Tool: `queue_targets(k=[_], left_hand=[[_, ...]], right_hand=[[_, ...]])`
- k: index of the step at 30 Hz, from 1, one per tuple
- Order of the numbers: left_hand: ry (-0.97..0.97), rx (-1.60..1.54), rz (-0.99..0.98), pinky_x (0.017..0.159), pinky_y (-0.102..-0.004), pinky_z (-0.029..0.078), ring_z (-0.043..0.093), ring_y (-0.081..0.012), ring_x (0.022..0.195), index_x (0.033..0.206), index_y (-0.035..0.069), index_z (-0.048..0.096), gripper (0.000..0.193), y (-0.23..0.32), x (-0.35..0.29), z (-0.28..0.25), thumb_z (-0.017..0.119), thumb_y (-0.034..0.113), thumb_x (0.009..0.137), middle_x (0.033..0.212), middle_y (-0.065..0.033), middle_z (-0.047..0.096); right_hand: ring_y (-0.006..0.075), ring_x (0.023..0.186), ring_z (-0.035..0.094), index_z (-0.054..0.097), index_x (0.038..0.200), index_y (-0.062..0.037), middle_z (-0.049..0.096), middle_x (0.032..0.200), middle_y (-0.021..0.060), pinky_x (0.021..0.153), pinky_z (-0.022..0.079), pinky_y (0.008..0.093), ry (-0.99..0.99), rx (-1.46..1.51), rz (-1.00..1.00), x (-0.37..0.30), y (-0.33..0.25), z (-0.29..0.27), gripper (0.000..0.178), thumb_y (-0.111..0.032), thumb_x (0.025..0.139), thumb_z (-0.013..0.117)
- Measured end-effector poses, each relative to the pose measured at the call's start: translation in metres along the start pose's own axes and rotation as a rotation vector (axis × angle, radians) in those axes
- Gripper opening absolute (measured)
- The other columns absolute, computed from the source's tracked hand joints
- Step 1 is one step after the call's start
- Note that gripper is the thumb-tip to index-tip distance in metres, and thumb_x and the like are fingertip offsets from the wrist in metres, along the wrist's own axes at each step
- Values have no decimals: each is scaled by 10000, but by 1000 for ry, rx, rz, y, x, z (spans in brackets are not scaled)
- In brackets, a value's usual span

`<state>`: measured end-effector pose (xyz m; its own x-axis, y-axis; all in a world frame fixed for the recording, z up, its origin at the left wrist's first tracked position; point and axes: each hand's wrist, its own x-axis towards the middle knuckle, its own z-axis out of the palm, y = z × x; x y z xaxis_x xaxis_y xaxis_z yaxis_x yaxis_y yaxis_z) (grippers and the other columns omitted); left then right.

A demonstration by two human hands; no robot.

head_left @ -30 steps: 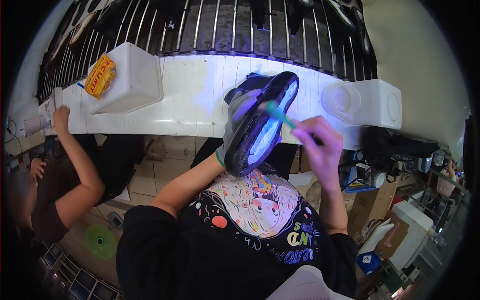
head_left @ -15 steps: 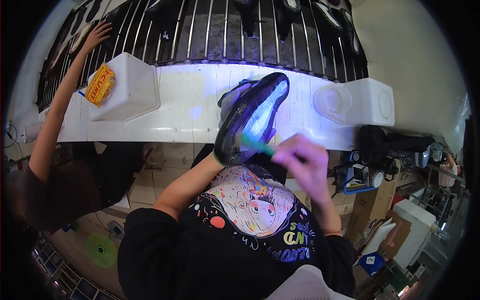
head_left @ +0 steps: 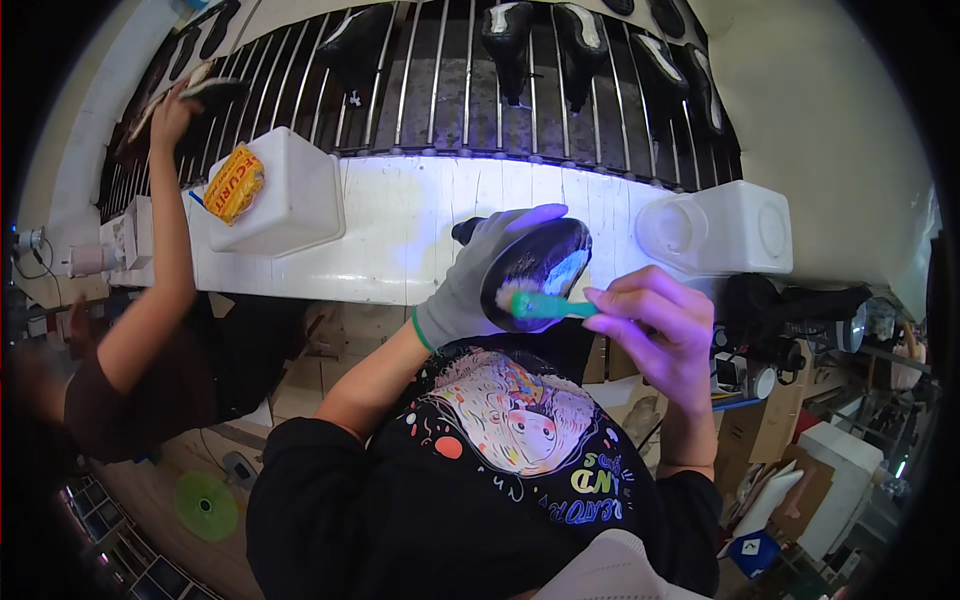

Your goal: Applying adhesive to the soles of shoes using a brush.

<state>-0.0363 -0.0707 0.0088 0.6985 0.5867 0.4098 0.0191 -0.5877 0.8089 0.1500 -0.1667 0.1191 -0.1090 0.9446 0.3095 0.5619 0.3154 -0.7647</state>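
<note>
A black shoe upper [head_left: 520, 262] with a pale strip along its underside is tilted in front of my body, just over the table's near edge. My left hand [head_left: 468, 283], in a grey glove with a green cuff, wraps round it from the left, its fingers over the top. In my bare right hand [head_left: 660, 325] is a green-handled brush [head_left: 552, 306], pinched between thumb and fingers. The brush's pale bristles touch the dark side of the shoe near its close end.
Behind the white table [head_left: 390, 230] runs a roller conveyor [head_left: 430, 90] carrying several black shoes. A white container [head_left: 285, 195] with a yellow packet [head_left: 234, 184] stands left, a clear-white jug [head_left: 725, 228] right. A co-worker's arm [head_left: 165, 220] reaches to the conveyor at left.
The shoe has turned and tipped, and my gloved hand now shows over its side. My right hand and brush moved slightly right. The co-worker's hand now grasps a shoe part.
</note>
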Motion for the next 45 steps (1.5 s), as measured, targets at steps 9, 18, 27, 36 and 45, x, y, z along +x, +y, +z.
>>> queue_targets(k=[9, 18, 27, 36, 45], left_hand=[[-271, -442, -138, 1029, -366, 368, 494, -236, 1185, 1350, 82, 456, 890, -5, 28, -25, 863, 263, 580, 1336, -73, 505], [-428, -308, -121, 953, -313, 461, 582, -159, 1042, 1262, 55, 529, 787, -21, 48, -44, 899, 204, 584, 1140, -54, 624], [-405, -583, -200, 987, -325, 434, 552, -163, 1081, 1293, 57, 516, 799, -27, 72, -47, 892, 150, 594, 1166, -42, 598], [-27, -609, -441, 904, -324, 486, 620, -169, 942, 1206, -24, 532, 513, -83, 42, -26, 734, 77, 746, 1078, -92, 646], [172, -1418, -832, 944, -351, 488, 603, -216, 1063, 1367, 39, 443, 741, -86, -9, 56, 411, 629, 921, 1253, -119, 581]], right_hand=[[142, 691, 624, 712, 891, 1, 648, 777, 85, 561, 469, 269, 163, 25, -19, 17, 27, -14, 173, -18, 727, 763], [180, 618, 603, 692, 837, -69, 622, 747, 38, 529, 456, 286, -124, -460, -213, 45, 7, -30, 137, -116, 732, 767], [216, 633, 611, 695, 819, -98, 612, 730, 35, 561, 466, 292, -86, -345, -135, 73, 23, -41, 123, -190, 754, 744], [308, 789, 650, 663, 917, -47, 659, 848, 118, 676, 500, 375, 416, -569, 543, -30, 93, -64, 128, -135, 824, 675], [380, 793, 641, 619, 910, -43, 648, 912, 155, 682, 506, 467, 270, -907, 851, -69, 155, -22, 137, -156, 838, 642]])
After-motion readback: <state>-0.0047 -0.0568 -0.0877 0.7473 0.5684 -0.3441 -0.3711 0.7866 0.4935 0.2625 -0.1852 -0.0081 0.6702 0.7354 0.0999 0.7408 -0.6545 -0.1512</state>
